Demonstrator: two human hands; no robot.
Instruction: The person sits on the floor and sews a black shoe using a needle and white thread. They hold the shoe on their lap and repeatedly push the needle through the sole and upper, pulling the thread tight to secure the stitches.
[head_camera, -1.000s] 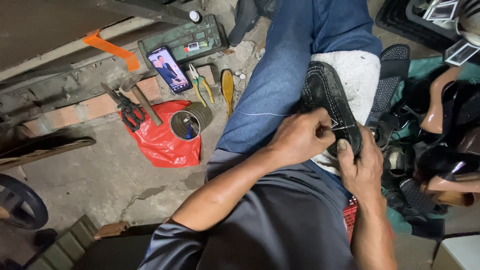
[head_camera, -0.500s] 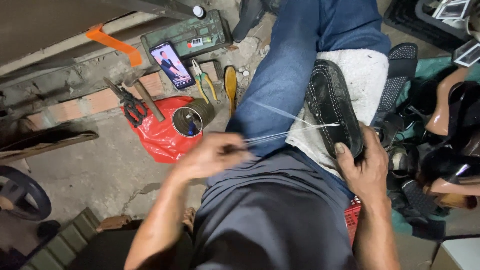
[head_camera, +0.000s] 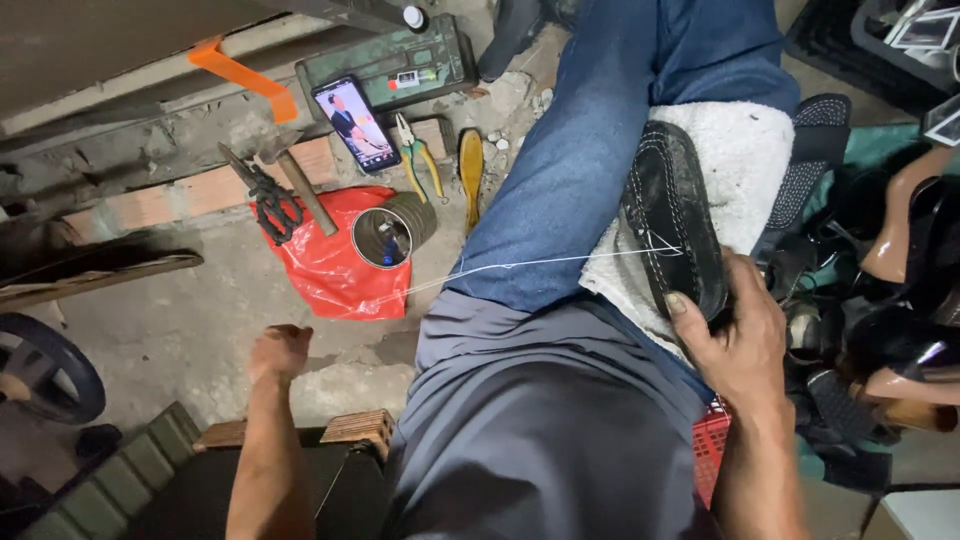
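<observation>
The left hand (head_camera: 280, 352) is closing into a fist, its arm stretching out to the left and away from the body. The right hand (head_camera: 735, 335) is curling its fingers (head_camera: 690, 312) in a grip over the right knee, forearm reaching forward.

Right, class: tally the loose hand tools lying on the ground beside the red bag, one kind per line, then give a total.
Scissors: 1
Hammer: 1
Pliers: 1
Brush: 1
Total: 4
</observation>
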